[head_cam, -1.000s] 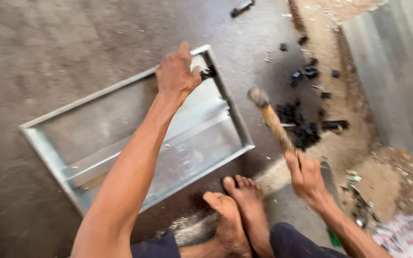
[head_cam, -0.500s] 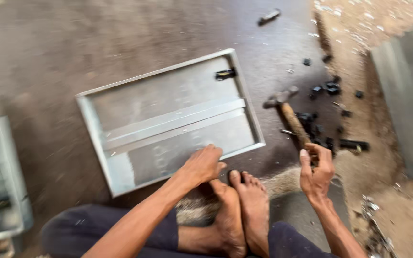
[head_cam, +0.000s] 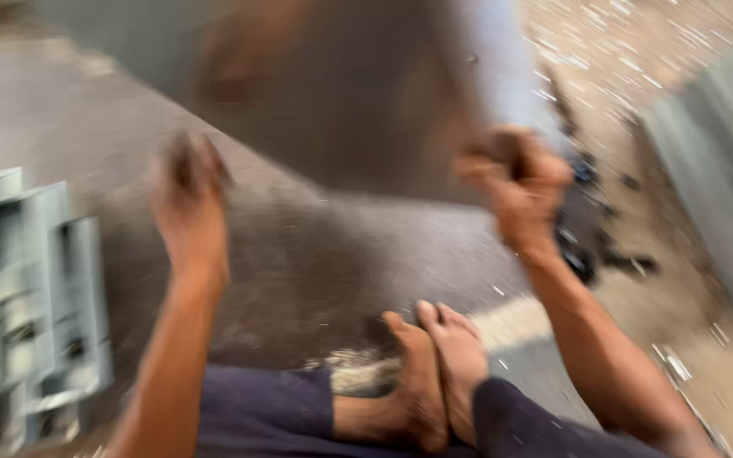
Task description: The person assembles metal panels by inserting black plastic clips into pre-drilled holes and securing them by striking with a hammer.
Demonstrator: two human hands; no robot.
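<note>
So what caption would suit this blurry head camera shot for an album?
Both hands, left hand and right hand, raise a blurred grey metal panel above bare feet on the floor.

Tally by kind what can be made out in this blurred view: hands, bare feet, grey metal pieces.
Hands: 2, the left hand and the right hand, both raised.
Bare feet: 2, side by side.
Grey metal pieces: 2, a blurred sheet up between the hands, and a stack at left.
Total: 6
</note>
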